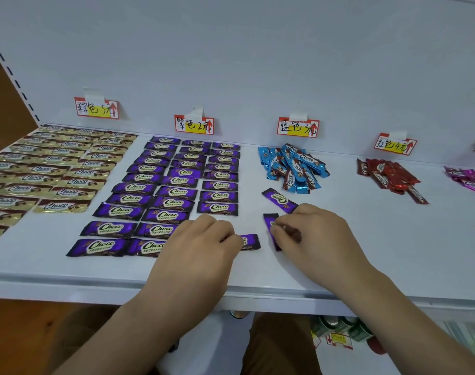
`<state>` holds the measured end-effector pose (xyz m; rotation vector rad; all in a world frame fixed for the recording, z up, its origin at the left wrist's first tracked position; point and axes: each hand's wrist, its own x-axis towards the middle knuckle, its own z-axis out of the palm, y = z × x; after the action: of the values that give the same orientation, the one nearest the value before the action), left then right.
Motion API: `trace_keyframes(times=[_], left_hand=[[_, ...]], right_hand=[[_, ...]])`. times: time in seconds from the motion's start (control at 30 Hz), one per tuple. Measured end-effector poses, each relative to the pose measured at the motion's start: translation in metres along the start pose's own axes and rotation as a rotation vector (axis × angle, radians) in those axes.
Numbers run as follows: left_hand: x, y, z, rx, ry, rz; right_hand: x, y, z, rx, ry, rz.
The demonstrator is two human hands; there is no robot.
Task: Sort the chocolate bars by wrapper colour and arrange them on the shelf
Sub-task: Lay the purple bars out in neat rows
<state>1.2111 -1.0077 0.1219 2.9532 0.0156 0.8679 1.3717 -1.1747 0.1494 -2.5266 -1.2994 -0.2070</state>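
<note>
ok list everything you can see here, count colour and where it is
gold bars: dozens, gold and brown, neat rows at far left of shelf
purple bars in rows: about thirty, purple, three columns left of centre
loose purple bar: one, purple, lying askew in front of the blue pile
blue bars: a heap, count unclear, blue, right of centre
red bars: a heap, count unclear, red, further right
pink bars: a few, magenta, cut off at right edge
price labels: five, red-bordered white and yellow, on the back wall
shelf: one, white
cans: several, green, on the level below
left hand: holding a purple bar
right hand: pinching another purple bar
</note>
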Motion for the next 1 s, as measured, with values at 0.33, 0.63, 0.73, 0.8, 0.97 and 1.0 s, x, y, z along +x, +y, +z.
trace_keyframes(times=[0.33,0.63,0.73,0.8,0.97,1.0], left_hand=[[-0.018,0.008,-0.004,0.064,0.017,-0.01],[-0.031,0.015,-0.009,0.117,0.039,-0.077],[-0.033,0.016,-0.009,0.132,0.032,-0.095],[-0.036,0.015,-0.01,0.138,0.031,-0.095],[-0.042,0.014,-0.017,0.156,0.024,-0.145],[-0.043,0.013,-0.017,0.158,0.024,-0.156]], right_hand=[[-0.006,0.036,0.0,0.026,-0.092,-0.365],[-0.011,0.014,0.011,0.086,-0.029,-0.249],[-0.013,0.013,0.009,0.069,-0.026,-0.25],[-0.011,0.007,0.01,0.105,-0.029,-0.257],[0.0,-0.02,0.014,0.138,-0.041,-0.32],[0.002,-0.025,0.015,0.14,-0.049,-0.333]])
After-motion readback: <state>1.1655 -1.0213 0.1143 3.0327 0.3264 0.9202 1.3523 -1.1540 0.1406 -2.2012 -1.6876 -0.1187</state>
